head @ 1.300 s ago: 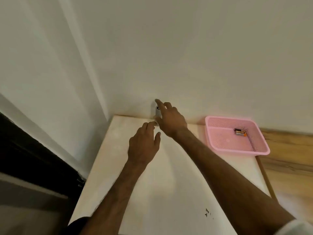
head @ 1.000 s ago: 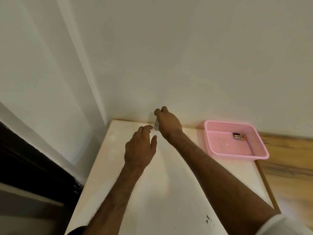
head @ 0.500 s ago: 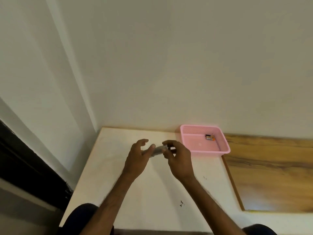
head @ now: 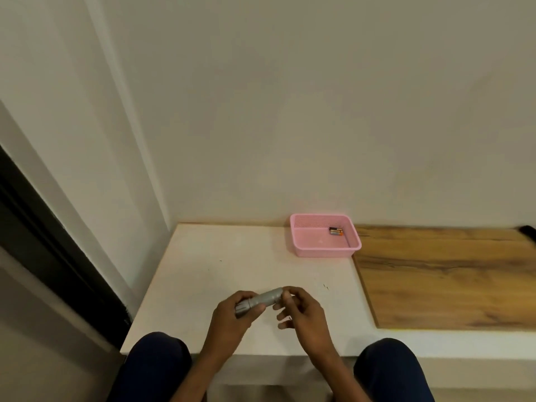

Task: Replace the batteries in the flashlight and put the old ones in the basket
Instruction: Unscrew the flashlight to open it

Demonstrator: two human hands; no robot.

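A silver flashlight (head: pixel 265 298) lies across both hands above the near part of the white table (head: pixel 203 268). My left hand (head: pixel 229 319) grips its left, head end. My right hand (head: pixel 301 313) pinches its right end between thumb and forefinger, the other fingers spread loosely. A pink basket (head: pixel 324 250) stands at the table's far right corner, against the wall. Inside it lie batteries (head: pixel 336 231) with black and orange casing, near the back right.
A wooden board (head: pixel 446 274) covers the surface to the right of the white table. The wall runs along the back and a dark doorway (head: pixel 43 242) lies at the left. My knees (head: pixel 156 364) show below the table's near edge.
My right hand picked the flashlight up from the back wall and brought it toward me. Both hands now hold it over the near table. The view has pulled back.
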